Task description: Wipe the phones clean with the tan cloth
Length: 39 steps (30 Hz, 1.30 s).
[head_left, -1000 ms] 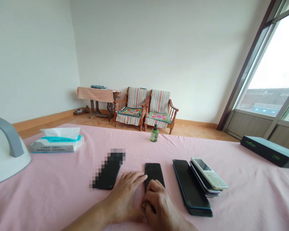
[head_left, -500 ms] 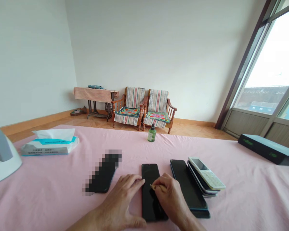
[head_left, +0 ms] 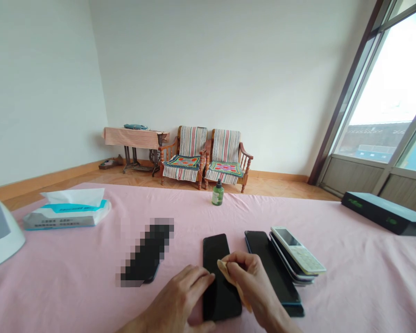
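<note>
A black smartphone lies face up on the pink cloth in front of me. My left hand is at its left side with fingers stretched out; a fingertip touches the screen's edge and the thumb is by the bottom edge. Pinched in my right hand is a small beige cloth, which rests against the upper right part of the screen. Part of the cloth hangs below my fingers. Beside my right hand lies another dark phone, on top of a second device.
A stack of phones, a white keypad phone on top, is at right. A partly pixelated black phone lies left. Further off are a tissue pack, a green bottle and a black box. A white and grey appliance is far left.
My right hand has shifted slightly, turning so more of the beige cloth shows. My left hand has moved a little down and right along the phone, which has tilted slightly.
</note>
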Tool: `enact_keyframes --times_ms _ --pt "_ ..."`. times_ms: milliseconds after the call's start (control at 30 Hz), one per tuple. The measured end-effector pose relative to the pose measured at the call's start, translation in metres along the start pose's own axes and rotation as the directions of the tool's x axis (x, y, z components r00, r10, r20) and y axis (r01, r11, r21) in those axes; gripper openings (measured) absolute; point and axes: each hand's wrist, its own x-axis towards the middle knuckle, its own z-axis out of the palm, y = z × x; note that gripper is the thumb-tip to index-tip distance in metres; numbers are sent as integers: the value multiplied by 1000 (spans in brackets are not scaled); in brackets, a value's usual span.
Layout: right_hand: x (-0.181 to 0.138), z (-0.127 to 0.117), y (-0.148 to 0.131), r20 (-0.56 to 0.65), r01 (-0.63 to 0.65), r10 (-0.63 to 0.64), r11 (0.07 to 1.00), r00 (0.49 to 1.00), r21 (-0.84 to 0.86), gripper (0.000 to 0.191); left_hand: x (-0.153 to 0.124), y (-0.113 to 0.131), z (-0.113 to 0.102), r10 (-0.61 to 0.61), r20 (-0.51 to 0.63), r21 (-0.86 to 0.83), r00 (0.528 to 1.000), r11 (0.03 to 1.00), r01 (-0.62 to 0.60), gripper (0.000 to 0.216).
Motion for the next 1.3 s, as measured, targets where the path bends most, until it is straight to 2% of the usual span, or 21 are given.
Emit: enact_keyframes --times_ms 133,333,400,467,567,633,733,867,1000,1133,1300 --pt "-12 8 -8 -7 42 -42 999 999 6 12 0 0 3 64 -63 51 996 997 -61 52" --pt "-24 12 -22 128 69 -79 995 989 78 13 -6 -6 17 128 -212 76 969 991 -114 35" --pt "-23 12 -22 90 92 -96 995 991 50 15 -7 -10 20 187 -271 137 944 978 -154 39" --pt "-20 10 -20 18 146 -145 989 989 -14 17 -7 -13 20 210 -337 185 918 971 -154 34" --pt "-15 4 -15 -79 244 -255 961 964 -132 18 -3 -20 15 123 -440 167 890 984 -54 13" --pt "-11 -1 -12 -132 315 -343 929 930 -193 18 0 -25 10 48 -473 124 880 992 12 15" --pt "-6 -8 -9 -158 430 -482 859 862 -276 18 1 -31 4 46 -442 85 896 996 -10 15" --pt "0 -13 -5 -165 499 -574 797 802 -341 19 -3 -32 -2 160 -345 121 925 985 -125 16" --pt "7 -18 -1 -188 506 -598 777 779 -373 19 -6 -33 -9 219 -270 166 938 970 -178 17" --pt "14 -27 2 -178 455 -595 745 783 -488 20 -7 -35 -18 226 -207 136 952 970 -201 20" --pt "17 -32 1 -96 462 -646 633 757 -622 20 -6 -34 -24 225 -164 101 960 972 -211 21"
